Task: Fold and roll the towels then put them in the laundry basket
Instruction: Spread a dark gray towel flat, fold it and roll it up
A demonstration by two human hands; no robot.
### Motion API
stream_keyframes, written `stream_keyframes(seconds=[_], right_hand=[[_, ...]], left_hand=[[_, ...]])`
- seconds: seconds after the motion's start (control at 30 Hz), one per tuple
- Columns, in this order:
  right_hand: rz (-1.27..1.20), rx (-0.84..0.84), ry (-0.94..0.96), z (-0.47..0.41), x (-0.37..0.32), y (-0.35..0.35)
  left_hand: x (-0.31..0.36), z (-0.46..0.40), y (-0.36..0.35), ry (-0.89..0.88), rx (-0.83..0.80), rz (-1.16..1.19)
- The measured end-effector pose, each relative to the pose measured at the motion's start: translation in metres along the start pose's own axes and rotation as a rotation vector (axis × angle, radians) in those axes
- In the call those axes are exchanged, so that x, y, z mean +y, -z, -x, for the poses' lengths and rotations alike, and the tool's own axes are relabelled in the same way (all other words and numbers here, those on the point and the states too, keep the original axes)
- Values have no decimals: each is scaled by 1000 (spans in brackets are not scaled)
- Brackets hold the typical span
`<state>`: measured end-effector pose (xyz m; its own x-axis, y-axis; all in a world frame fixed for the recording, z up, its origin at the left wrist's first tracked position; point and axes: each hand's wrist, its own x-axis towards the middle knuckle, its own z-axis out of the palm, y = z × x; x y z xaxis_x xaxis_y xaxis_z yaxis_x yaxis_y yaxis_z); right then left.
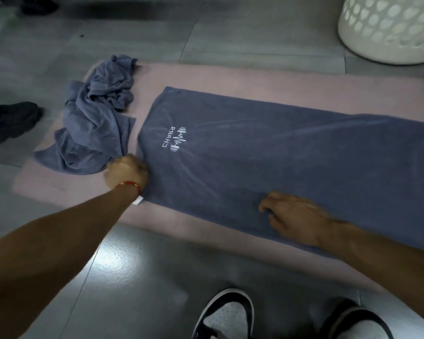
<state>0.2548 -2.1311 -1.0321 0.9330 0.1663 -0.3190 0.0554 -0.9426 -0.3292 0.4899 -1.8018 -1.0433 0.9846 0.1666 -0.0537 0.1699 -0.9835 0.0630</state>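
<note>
Towel lies flat between both hands, on a mat. Left hand grips its end; right hand presses it, fingers relaxed. Basket stands far beyond the right hand.

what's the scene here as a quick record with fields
surface: pink mat on grey floor
flat towel: spread on mat, white logo up
crumpled towel: heaped at mat's left end
left hand: grips flat towel's left edge
right hand: rests flat on towel
laundry basket: white, top right, off the mat
</note>
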Motion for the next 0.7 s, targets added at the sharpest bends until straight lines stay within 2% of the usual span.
stream_keyframes(seconds=[0.07, 0.13, 0.2, 0.27, 0.33, 0.37, 0.4, 0.43, 0.53, 0.63, 0.7], right_hand=[[-191, 117, -74, -10, -1, 5], [-479, 225, -149, -23, -5, 12], [-968, 177, -280, -32, -16, 28], [-1363, 125, -406, -39, -21, 40], [-1367, 212, -478, -38, -13, 43], [-1311, 266, -516, -34, -3, 40], [-1267, 296, -559, -28, 7, 36], [-1179, 304, -601, -21, 19, 28], [-822, 264, -669, 3, 52, 11], [-836, 276, -645, 23, 69, -3], [-831, 274, -648, 31, 77, -12]], left_hand=[[31, 32, 7, -177, 34, 102], [65, 68, 11, -295, -75, 327], [94, 103, 16, -296, -321, 718], [119, 136, 23, -352, -616, 939], [141, 162, 27, -487, -897, 951], [150, 166, 26, -520, -935, 917], [157, 165, 23, -550, -877, 877], [164, 158, 18, -601, -754, 810], [191, 123, 5, -896, -408, 555], [236, 84, -16, -1208, -185, 328], [270, 57, -29, -1271, -94, 92]])
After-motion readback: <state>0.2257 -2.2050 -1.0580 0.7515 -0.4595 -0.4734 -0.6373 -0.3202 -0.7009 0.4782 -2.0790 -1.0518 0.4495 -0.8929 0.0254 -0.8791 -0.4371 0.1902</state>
